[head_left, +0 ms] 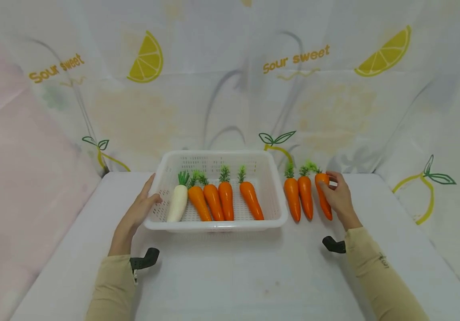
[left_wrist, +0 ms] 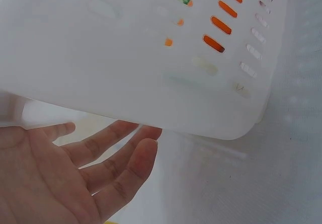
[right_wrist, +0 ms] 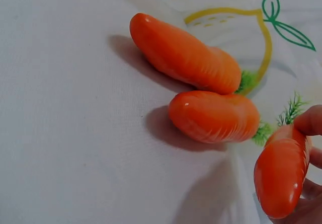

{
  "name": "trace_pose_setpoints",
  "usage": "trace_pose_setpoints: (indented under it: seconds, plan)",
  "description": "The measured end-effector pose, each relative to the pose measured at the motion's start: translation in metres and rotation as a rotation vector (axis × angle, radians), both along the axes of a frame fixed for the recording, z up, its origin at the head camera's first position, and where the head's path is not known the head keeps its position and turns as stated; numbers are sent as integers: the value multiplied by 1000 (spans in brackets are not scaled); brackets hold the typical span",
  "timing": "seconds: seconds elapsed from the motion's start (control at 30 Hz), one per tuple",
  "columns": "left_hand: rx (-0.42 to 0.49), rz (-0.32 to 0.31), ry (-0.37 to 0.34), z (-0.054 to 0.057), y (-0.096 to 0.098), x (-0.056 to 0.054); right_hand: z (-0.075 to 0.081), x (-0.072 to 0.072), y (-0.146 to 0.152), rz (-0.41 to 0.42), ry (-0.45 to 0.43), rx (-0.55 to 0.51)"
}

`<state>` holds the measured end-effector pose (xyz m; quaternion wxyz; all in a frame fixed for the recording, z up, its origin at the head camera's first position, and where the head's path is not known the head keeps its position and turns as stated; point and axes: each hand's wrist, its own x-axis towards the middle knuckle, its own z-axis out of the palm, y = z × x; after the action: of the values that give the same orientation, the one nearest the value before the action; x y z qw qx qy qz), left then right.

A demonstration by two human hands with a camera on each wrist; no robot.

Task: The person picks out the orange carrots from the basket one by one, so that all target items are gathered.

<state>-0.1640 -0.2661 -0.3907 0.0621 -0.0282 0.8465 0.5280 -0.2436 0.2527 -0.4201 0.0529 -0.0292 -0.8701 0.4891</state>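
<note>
A white plastic basket (head_left: 215, 226) stands on the table with a white radish (head_left: 178, 203) and several orange carrots (head_left: 226, 200) inside. My left hand (head_left: 141, 208) is at the basket's left side, its fingers fairly straight and the thumb near the rim. In the left wrist view, the fingertips (left_wrist: 143, 156) lie close to the basket's lower edge. My right hand (head_left: 339, 196) pinches a carrot (head_left: 323, 196) near its leafy top, thumb on one side and fingers on the other. Two other carrots (right_wrist: 186, 55) lie beside it, to the right of the basket.
A white cloth covers the table (head_left: 230, 276). Behind it hangs a curtain (head_left: 230, 102) printed with lemons and lettering. A black curved piece (head_left: 145, 258) projects at each wrist.
</note>
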Motion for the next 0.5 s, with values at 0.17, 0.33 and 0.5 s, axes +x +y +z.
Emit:
trace_pose_setpoints:
  seconds: [0.17,0.33,0.5]
  plan:
    - [4,7,-2,-1,-1,1,-7,-4,3,-26,-24,31]
    - [-2,9,-4,-1,0,1,-14,-7,7,-25,-45,72]
    - [-8,12,-6,-2,0,0,-19,-10,12,-24,-44,120]
